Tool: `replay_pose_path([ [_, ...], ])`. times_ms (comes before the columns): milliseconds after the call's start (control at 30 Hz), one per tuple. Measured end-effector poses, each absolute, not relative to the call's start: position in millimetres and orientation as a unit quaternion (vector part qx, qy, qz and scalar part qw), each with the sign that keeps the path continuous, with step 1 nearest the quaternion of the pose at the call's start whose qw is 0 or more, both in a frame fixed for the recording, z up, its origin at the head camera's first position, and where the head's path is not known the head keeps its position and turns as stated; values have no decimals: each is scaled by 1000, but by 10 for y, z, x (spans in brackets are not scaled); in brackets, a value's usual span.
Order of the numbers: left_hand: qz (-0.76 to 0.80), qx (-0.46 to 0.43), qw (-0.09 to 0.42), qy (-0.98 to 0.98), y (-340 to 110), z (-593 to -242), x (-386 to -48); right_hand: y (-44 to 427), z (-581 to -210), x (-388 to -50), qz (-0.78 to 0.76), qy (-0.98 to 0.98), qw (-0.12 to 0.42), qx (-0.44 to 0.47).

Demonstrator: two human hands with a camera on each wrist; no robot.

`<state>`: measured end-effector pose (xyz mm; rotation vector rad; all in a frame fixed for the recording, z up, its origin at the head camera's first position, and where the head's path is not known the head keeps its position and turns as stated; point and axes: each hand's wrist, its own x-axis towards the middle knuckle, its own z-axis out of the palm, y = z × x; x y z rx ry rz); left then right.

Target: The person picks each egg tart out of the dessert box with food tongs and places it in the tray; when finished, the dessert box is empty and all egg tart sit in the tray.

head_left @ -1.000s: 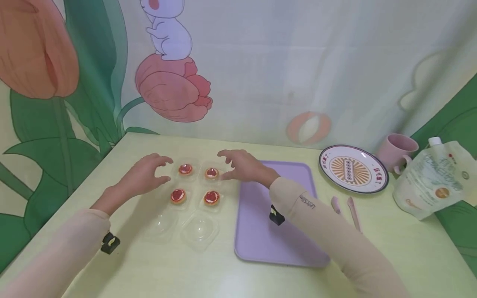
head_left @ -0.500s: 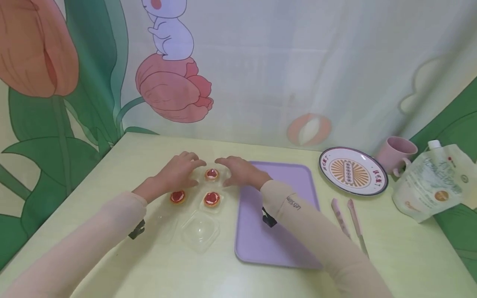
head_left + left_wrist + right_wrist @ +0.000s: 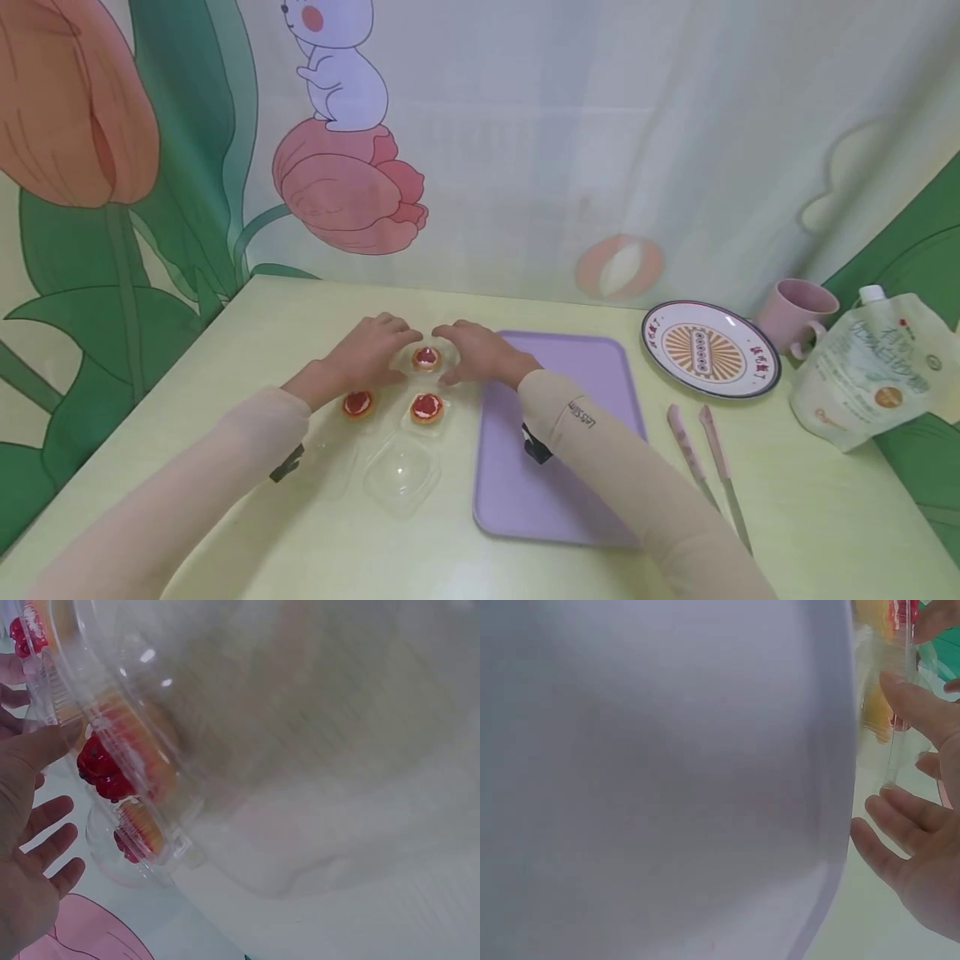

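your left hand (image 3: 371, 354) and right hand (image 3: 480, 354) stand either side of the far right tart (image 3: 426, 360), which sits in its clear plastic container (image 3: 450, 354) on the surface (image 3: 420, 558). both hands are wide, thumbs and fingers apart and lightly curved, neither wrapped round anything. the left thumb (image 3: 45, 746) looks to be against the plastic; on your right, a fingertip reaches its edge. how firmly you press, the pictures don't tell, nor whether a lid covers that tart.

work from the rim rather than over the topping: plastic this thin will likely flex, and a push in the middle could mark the fruit. match the pressure on both sides, or the container may skid or twist.

watch your left wrist too: the near left tart (image 3: 357, 404) lies close beside it, so a low forearm could brush it. your right forearm crosses the purple tray (image 3: 555, 517); hold it high enough not to nudge that. go gently near the clear dome (image 3: 401, 471) nearest you, as it may share the same sheet.
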<state>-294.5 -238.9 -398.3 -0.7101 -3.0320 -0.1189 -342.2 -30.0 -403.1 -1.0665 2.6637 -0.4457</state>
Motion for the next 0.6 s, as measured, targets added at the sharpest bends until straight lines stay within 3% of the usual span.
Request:
replay_pose_path([
  [600,56,-299,33,-952,-2348,-4038,-3010,-313,-4111,-3552,-140,903,115,-390],
])
